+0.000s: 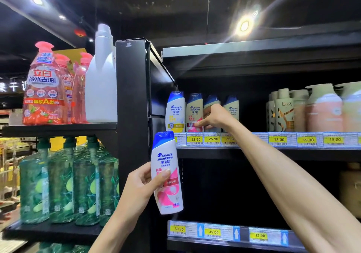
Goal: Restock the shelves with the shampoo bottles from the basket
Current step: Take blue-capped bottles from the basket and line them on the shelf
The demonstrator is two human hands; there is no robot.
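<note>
White glossy plastic with a blue cap, the shampoo bottle (169, 190) is held upright in the left hand (139, 184), thumb across its label and fingers curled behind, just below the shelf (322, 151). It looks light, stiff and slightly slick, so a mid-body grip suits. The right hand (214, 116) reaches among the shelved bottles (175, 114); whether its fingers grip one cannot be told.

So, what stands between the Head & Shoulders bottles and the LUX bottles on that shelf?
Nothing: the head view shows a bare dark gap of shelf between the Head & Shoulders bottles and the LUX bottles.
</note>
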